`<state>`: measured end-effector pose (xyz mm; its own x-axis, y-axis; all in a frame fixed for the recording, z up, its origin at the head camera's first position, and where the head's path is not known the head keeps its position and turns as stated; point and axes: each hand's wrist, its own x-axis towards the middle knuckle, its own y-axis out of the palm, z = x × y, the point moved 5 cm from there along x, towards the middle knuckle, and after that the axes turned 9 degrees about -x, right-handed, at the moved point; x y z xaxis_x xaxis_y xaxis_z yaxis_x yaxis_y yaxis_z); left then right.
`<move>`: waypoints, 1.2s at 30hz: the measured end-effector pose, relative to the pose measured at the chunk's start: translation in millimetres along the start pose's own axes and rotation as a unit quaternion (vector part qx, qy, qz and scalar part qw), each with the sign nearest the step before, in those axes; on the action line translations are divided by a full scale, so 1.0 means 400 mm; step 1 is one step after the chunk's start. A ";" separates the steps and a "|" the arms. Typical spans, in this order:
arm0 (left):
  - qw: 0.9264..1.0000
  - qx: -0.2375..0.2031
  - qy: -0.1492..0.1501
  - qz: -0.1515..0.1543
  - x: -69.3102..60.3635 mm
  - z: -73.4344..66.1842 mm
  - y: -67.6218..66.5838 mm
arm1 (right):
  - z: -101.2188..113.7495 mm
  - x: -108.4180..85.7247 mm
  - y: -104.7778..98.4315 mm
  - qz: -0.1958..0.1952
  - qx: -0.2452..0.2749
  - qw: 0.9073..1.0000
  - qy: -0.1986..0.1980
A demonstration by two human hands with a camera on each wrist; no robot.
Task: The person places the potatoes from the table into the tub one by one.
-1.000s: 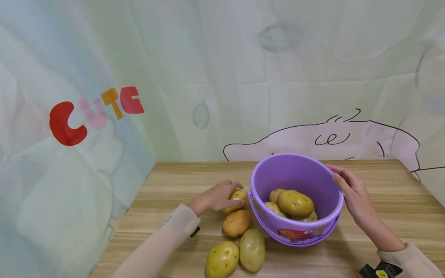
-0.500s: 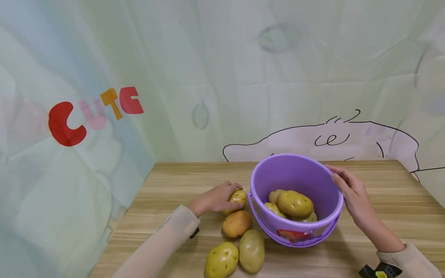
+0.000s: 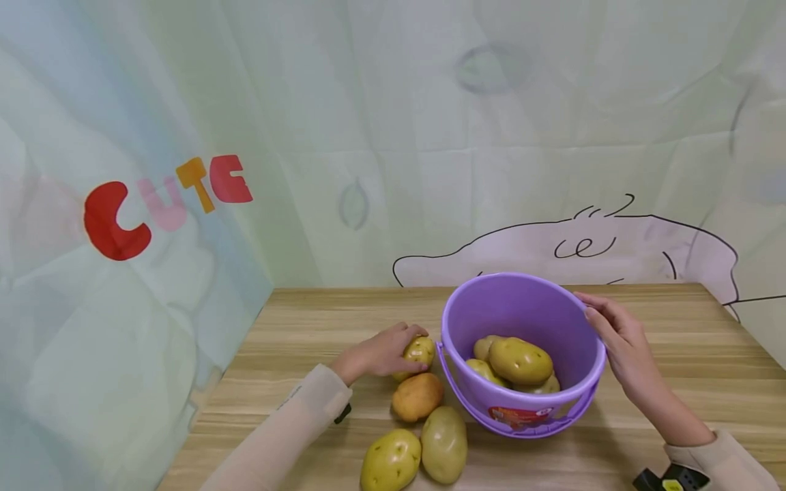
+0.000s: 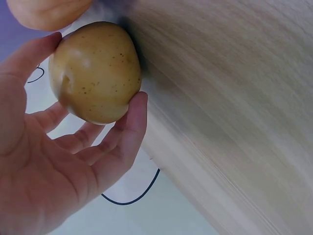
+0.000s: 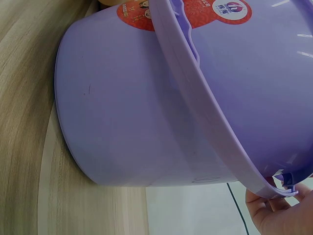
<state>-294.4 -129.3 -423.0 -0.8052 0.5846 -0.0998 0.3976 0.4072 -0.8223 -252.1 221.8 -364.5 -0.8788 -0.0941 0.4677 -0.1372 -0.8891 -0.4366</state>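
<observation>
In the head view, a purple bucket (image 3: 522,402) holding several potatoes (image 3: 520,361) stands on the table. Left of it, my left hand (image 3: 383,351) grips a yellow potato (image 3: 420,352); the left wrist view shows thumb and fingers curled round that potato (image 4: 95,73). My right hand (image 3: 623,337) holds the bucket's right rim, and in the right wrist view the fingers (image 5: 261,208) bend at the rim beside the handle joint of the bucket (image 5: 122,107). The bucket's handle hangs down at its front.
An orange-brown potato (image 3: 417,397) lies just in front of the gripped one. Nearer the front edge are a greenish potato (image 3: 444,444) and a yellow potato (image 3: 391,461), side by side. A printed cloth (image 3: 368,136) hangs behind the wooden table (image 3: 325,307).
</observation>
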 end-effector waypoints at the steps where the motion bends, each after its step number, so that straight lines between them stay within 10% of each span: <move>1: 1.000 0.000 0.000 0.000 0.000 0.000 0.000 | 0.000 0.000 0.000 0.000 0.000 1.000 -0.001; 36: 1.000 -0.011 -0.011 -0.021 -0.024 -0.012 -0.058 | -0.001 0.000 0.002 -0.001 0.006 1.000 0.004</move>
<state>-293.7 -141.1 -400.4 -0.8301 0.5521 -0.0781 0.3730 0.4456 -0.8138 -252.5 221.3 -364.9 -0.8822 -0.0887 0.4624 -0.1337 -0.8945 -0.4267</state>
